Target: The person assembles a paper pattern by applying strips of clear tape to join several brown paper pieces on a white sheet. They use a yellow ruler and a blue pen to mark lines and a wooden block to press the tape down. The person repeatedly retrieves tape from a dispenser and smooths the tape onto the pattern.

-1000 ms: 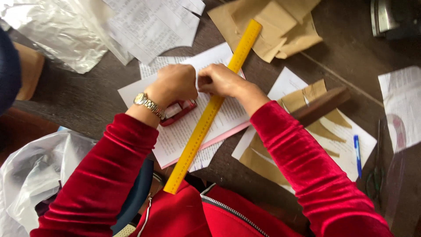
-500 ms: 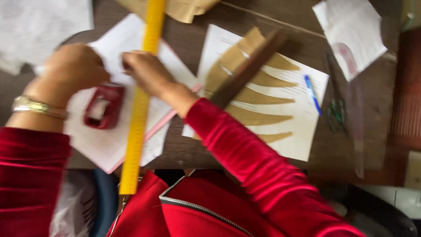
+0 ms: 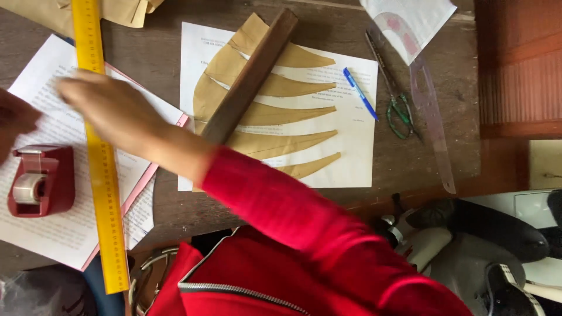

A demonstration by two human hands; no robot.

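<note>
Hands first: the right hand (image 3: 111,111) is laid flat across the long yellow plastic ruler (image 3: 100,152), its fingers blurred so whether they're spread or pressed together can't be told, while only a blurry bit of the left hand (image 3: 16,117) is seen at the frame's edge just above the dark red tape dispenser (image 3: 40,181), grip not readable either. The ruler is stretched lengthwise over printed white sheets (image 3: 52,228) on the dark wooden counter (image 3: 410,164). Further right, curved brown paper cut-outs (image 3: 275,114) are pinned on another sheet under a dark wooden strip (image 3: 252,76), with a blue pen (image 3: 359,93) and green-handled scissors (image 3: 391,88) beside.
</note>
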